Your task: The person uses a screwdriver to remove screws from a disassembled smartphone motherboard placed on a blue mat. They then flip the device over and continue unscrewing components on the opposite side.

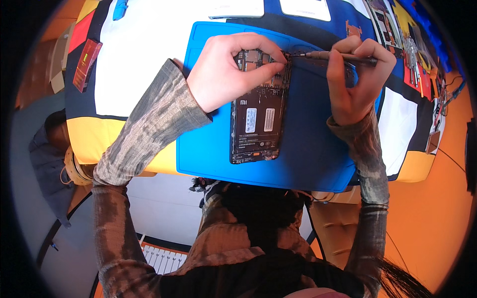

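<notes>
An opened smartphone (261, 136) lies on a blue work mat (318, 149). Its black battery with two white stickers shows, and bare circuit boards sit above it. My left hand (218, 69) reaches over the phone's upper part. Its thumb and forefinger pinch together at the top right edge, and whatever is between them is too small to make out. A slim screwdriver (320, 55) lies nearly level in my right hand (360, 74), gripped between thumb and fingers. Its thin tip points left at that same edge, close to my left fingertips.
Two white flat devices (305, 7) lie beyond the mat. A red box (87, 64) stands at the far left, near a blue object (120, 9). Several thin tools (411, 57) and phone parts (385, 22) lie at the right. The patterned tablecloth (94, 139) reaches the table's near edge.
</notes>
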Demonstrator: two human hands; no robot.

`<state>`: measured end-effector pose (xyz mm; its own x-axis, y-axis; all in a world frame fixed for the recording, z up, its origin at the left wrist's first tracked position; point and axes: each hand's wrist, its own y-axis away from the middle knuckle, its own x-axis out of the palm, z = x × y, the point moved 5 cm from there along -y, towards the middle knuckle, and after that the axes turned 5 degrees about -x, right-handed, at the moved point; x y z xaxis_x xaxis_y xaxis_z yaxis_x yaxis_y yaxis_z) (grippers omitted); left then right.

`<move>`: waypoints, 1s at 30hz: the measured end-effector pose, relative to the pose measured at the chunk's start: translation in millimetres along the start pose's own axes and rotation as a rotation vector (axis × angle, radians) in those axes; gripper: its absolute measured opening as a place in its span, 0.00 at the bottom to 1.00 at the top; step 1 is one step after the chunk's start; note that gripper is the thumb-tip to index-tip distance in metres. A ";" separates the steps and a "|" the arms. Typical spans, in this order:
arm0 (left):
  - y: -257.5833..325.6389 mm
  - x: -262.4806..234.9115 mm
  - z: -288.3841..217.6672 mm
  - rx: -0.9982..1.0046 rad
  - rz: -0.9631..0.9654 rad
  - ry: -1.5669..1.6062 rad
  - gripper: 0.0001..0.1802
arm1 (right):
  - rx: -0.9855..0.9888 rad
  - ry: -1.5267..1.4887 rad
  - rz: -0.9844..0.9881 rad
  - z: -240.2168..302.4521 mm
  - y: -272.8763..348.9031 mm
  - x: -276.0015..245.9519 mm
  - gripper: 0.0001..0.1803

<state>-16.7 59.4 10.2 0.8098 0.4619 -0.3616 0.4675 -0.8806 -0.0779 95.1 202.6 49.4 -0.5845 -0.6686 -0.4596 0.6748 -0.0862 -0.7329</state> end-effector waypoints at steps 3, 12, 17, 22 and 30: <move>0.4 0.3 -1.9 -0.005 0.019 -0.002 0.05 | 0.123 0.012 0.004 -2.2 3.6 0.0 0.19; -1.5 1.1 -1.9 -0.022 0.001 0.094 0.05 | 0.117 0.039 0.010 -8.9 6.1 -2.1 0.20; -2.0 1.0 -3.6 -0.021 -0.003 0.084 0.05 | 0.067 0.022 -0.051 -4.9 3.4 -2.6 0.18; -0.4 1.2 -3.8 -0.065 0.017 0.075 0.06 | 0.185 0.049 -0.033 -7.6 6.8 -1.7 0.18; -1.5 1.8 -6.2 -0.058 0.028 0.060 0.06 | 0.145 0.029 -0.097 -6.7 8.9 -3.9 0.18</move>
<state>-13.8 62.2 15.4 0.8420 0.4443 -0.3060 0.4625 -0.8865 -0.0143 100.3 209.4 41.3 -0.6617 -0.6303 -0.4060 0.6711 -0.2565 -0.6956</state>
